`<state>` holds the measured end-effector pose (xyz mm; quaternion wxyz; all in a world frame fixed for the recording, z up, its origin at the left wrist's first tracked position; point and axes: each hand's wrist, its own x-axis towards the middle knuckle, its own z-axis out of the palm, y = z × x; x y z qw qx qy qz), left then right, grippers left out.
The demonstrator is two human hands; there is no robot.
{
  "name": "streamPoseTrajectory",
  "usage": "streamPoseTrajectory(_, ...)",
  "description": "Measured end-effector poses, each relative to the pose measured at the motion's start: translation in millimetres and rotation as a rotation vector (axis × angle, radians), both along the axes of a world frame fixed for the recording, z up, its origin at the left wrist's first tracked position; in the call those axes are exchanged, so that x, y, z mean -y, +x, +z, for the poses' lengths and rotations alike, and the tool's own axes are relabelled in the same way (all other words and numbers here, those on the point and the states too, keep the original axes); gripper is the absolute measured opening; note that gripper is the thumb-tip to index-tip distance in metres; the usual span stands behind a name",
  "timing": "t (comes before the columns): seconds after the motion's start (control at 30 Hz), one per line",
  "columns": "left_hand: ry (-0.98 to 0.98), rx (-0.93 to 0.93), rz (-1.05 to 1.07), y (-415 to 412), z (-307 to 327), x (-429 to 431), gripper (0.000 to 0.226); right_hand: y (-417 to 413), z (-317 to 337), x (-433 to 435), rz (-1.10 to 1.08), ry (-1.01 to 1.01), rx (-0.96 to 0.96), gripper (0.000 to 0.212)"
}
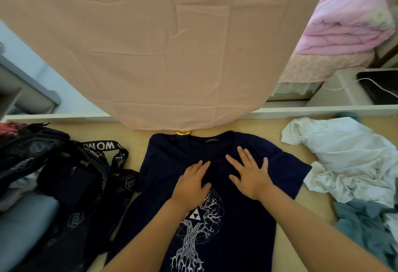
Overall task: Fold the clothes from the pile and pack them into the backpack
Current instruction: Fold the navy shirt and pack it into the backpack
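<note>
Head view: left grip (191,182) and right grip (251,177) press flat, fingers spread, on navy T-shirt (243,239).

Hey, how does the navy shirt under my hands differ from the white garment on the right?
The navy T-shirt lies spread flat under the left hand and right hand; the white garment sits crumpled, untouched. The navy T-shirt carries a pale tree print; the white garment looks plain. Neither is folded yet.

- Left — the backpack (71,185) crowds the desk (288,250), its strap against the shirt (237,228); little room there.
- Right — a bare desk strip runs between shirt and pile (344,159).
- Far edge: a hanging cloth (150,45) blocks reach beyond.
</note>
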<state>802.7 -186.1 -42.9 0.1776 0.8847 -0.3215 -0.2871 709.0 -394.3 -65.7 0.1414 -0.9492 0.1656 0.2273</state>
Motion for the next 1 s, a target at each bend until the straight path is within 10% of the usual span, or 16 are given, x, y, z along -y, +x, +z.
streamPoseTrajectory(0.13, -0.173, 0.315, 0.294, 25.5, 3.0, -29.5, 0.041, 7.5, 11.5, 28.0, -0.046, 0.030, -0.055, 0.067)
streamPoseTrajectory(0.4, 0.315, 0.198, 0.121, 56.2, -17.0, -84.9, 0.085, 1.6, -3.1, -63.7, -0.157, -0.190, 0.238, 0.070)
streamPoseTrajectory(0.6, 0.661, 0.319, 0.108, 62.2, 10.7, -59.3, 0.067, -8.4, -22.5, -70.5, -0.074, -0.101, 0.123, 0.077)
streamPoseTrajectory(1.0, -0.064, 0.484, -0.023, -28.8, -16.7, -131.1, 0.023, -18.9, 6.6, -41.8, 0.141, -0.032, 0.143, 0.078)
